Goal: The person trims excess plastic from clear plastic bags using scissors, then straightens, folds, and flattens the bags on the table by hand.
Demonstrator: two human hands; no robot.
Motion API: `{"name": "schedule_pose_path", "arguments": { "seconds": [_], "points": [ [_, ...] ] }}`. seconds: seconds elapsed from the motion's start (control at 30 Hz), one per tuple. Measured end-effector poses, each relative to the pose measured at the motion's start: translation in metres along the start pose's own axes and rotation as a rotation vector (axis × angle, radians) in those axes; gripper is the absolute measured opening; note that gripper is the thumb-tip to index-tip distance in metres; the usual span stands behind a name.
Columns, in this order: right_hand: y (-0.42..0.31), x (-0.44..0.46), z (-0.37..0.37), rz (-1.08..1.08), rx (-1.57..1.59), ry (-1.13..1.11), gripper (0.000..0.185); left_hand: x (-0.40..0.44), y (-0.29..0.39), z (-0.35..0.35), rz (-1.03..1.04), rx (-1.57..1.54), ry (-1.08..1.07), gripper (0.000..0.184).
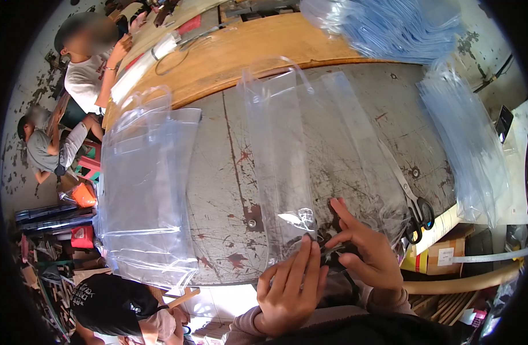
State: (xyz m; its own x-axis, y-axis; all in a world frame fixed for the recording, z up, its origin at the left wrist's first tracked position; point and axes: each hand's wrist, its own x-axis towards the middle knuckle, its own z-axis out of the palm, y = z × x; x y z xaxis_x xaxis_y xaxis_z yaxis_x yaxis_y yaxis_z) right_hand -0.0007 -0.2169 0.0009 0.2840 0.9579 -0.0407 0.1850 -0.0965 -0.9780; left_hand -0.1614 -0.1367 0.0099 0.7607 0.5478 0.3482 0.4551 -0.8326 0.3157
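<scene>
A clear plastic bag with a looped handle [278, 144] lies lengthwise on the worn grey metal table [221, 172]. At its near end, my left hand [292, 287] rests with fingers stretched out over the lower edge. My right hand [367, 250] is just to the right of the bag's near end, fingers apart and slightly bent; nothing can be made out in it. Beside it lie a narrow clear plastic strip [356, 121] and crumpled clear film. Scissors with black handles [412, 198] lie at the right, their blades pointing away from me.
Stacked clear bags [149, 190] cover the table's left side. Bluish plastic pieces [468, 138] lie at the right, with a larger pile [390, 26] on the wooden board [218, 57] behind. Several people sit at the left. A cardboard box [448, 253] stands below right.
</scene>
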Motion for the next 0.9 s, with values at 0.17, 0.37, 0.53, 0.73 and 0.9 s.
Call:
{"name": "schedule_pose_path", "arguments": {
  "seconds": [0.17,0.37,0.53,0.73,0.9],
  "points": [
    [0.002,0.002,0.003,-0.019,-0.047,0.032,0.022,-0.001,0.006,0.008,0.071,0.177,-0.016,0.035],
    [-0.004,0.006,0.010,-0.006,-0.177,0.053,0.029,-0.002,0.010,0.015,0.129,0.320,-0.068,0.033],
    [0.006,0.006,0.020,-0.072,-0.394,0.059,0.039,-0.003,0.011,0.023,0.173,0.393,-0.089,0.035],
    [0.000,0.006,0.013,-0.060,-0.419,0.059,0.041,-0.003,0.012,0.025,0.187,0.411,-0.092,0.036],
    [0.020,0.015,-0.035,-0.568,0.864,-0.679,0.055,-0.003,0.013,0.027,0.203,0.420,-0.081,0.038]
  ]
}}
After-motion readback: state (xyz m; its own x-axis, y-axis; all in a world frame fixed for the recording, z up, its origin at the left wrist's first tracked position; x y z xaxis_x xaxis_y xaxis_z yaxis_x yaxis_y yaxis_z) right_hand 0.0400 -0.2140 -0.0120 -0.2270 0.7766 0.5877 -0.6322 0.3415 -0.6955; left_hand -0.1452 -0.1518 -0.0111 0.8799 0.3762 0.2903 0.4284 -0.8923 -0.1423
